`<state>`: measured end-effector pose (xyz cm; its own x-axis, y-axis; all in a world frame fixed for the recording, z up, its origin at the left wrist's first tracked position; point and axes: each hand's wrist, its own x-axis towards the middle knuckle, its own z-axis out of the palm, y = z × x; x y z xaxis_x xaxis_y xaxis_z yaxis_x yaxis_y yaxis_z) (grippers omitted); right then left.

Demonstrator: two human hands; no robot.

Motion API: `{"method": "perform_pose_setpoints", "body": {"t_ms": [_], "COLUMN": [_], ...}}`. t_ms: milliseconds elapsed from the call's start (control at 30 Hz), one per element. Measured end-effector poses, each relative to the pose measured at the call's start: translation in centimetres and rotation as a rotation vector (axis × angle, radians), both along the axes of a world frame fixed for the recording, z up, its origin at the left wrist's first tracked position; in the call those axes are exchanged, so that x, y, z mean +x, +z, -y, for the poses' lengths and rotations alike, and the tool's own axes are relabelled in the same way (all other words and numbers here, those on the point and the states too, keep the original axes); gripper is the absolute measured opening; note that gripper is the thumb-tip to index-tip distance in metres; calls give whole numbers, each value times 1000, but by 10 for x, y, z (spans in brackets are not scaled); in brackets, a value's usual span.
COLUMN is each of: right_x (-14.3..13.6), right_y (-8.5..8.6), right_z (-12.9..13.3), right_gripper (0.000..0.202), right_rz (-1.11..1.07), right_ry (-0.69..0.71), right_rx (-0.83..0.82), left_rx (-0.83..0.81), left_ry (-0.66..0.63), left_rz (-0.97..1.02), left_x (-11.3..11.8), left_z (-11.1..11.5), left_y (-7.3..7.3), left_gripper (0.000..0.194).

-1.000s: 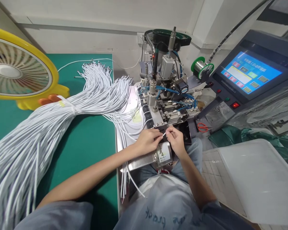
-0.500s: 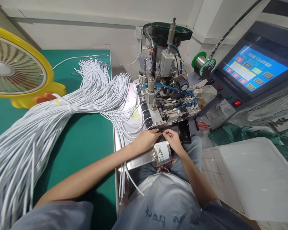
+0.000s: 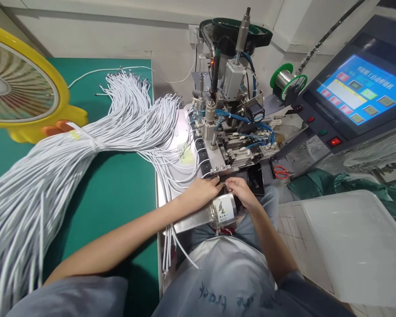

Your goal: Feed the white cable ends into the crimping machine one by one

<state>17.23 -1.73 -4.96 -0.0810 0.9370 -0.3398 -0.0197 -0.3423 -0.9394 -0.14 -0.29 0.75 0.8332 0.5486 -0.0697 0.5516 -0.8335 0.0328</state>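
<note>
My left hand (image 3: 205, 192) is closed at the front edge of a benchtop machine (image 3: 214, 152) with metal cylinders and blue air tubes. Facing it, the fingers of my right hand (image 3: 240, 191) are pinched together. The fingertips of both hands nearly meet; whatever they hold is too small to make out. Just below them is a rounded metal piece with a white label (image 3: 225, 208). White cables (image 3: 171, 176) lie on the metal worktop left of my left hand, several reaching into the machine's side. They come off a large tied bundle of white cables (image 3: 119, 138).
A green-topped table (image 3: 128, 193) carries the bundle and a yellow fan (image 3: 61, 94). To the right are a dark phone-like slab (image 3: 255, 179), red-handled scissors (image 3: 281, 172), a wire spool (image 3: 285, 82), a lit control screen (image 3: 363, 92) and a white plastic bin (image 3: 353, 242).
The camera view has shifted slightly, so the machine and screen sit a little higher and farther right. Both hands stay at the machine's front edge; the right fingers have moved slightly.
</note>
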Motion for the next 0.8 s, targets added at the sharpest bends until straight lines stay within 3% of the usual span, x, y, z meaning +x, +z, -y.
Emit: {"method": "perform_pose_setpoints", "body": {"t_ms": [267,467,600,700,800], "right_x": [-1,-3,-4,0,4], "right_y": [-4,-12,-18,-17,-2], "right_z": [0,-2,-6,-6,10], "right_gripper": [27,27,31,28,22], "right_rz": [78,131,173,257,372], "right_ry": [-42,53,93,32,-143], "right_rx": [97,158,212,262,318], "left_rx": [24,29,3,-13,-30], "left_ry": [-40,30,70,135,198], "left_rz": [-7,1,-53,-105,-123], "left_x": [1,0,-3,-3,-2], "left_z": [0,4,7,9,10], "left_y": [-1,3,12,18,21], "left_gripper": [33,36,25,23,21]}}
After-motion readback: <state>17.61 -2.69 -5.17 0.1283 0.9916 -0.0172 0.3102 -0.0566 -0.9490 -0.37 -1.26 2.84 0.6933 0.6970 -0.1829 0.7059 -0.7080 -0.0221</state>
